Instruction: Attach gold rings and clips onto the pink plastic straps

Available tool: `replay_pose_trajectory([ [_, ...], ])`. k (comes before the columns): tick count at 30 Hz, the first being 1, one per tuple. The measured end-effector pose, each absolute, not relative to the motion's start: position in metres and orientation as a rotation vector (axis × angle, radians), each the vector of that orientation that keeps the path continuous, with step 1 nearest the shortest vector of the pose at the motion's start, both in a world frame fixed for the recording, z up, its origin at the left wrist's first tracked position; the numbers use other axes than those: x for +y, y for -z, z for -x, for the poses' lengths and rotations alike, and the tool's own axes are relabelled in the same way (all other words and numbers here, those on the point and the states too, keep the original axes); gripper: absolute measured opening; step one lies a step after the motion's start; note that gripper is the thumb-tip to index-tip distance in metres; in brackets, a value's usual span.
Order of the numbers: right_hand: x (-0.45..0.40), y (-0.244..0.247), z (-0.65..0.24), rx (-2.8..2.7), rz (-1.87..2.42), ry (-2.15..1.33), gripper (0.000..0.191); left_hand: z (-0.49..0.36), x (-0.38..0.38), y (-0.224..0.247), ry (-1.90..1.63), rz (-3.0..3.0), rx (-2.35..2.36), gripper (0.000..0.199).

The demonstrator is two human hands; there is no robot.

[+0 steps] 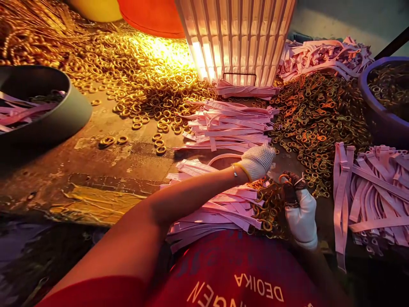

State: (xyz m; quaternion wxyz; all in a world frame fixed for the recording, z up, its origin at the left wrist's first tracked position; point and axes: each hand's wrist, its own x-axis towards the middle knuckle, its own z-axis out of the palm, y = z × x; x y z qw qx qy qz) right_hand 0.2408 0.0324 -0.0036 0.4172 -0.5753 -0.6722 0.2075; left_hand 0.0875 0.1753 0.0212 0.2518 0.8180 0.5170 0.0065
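Observation:
My left hand (260, 162), in a white dotted glove, is closed at the right edge of the pink straps. A curved pink strap (225, 156) runs into it; the fingertips are turned away from view. My right hand (300, 209), in a white glove with dark fingertips, pinches a small metal ring (283, 177); whether the ring belongs to a larger fitting I cannot tell. Between the hands and my body lie a pile of pink straps (220, 209) and a small heap of metal fittings (270, 207). More pink straps (226, 123) lie stacked just beyond my left hand.
Loose gold rings (137, 76) cover the back left of the table (105, 170). A dark tub (76, 106) stands at left, a purple basin (367, 94) at right. Metal clasps (322, 115) and pink straps (380, 187) are heaped at right. A ribbed white panel (236, 38) stands behind.

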Motion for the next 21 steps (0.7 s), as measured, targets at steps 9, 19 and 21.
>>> replay_pose_trajectory([
  [9,0.034,-0.043,-0.212,-2.032,1.217,-0.440,0.036,-0.003,0.082,-0.066,-0.613,-1.218,1.034,0.026],
  [19,0.032,-0.058,-0.171,-2.505,1.272,0.489,0.020,0.025,0.055,-0.052,-0.596,-1.679,1.092,0.028],
  [21,0.031,-0.055,-0.170,-2.482,1.258,0.501,0.022,0.025,0.054,-0.047,-0.596,-1.751,1.007,0.021],
])
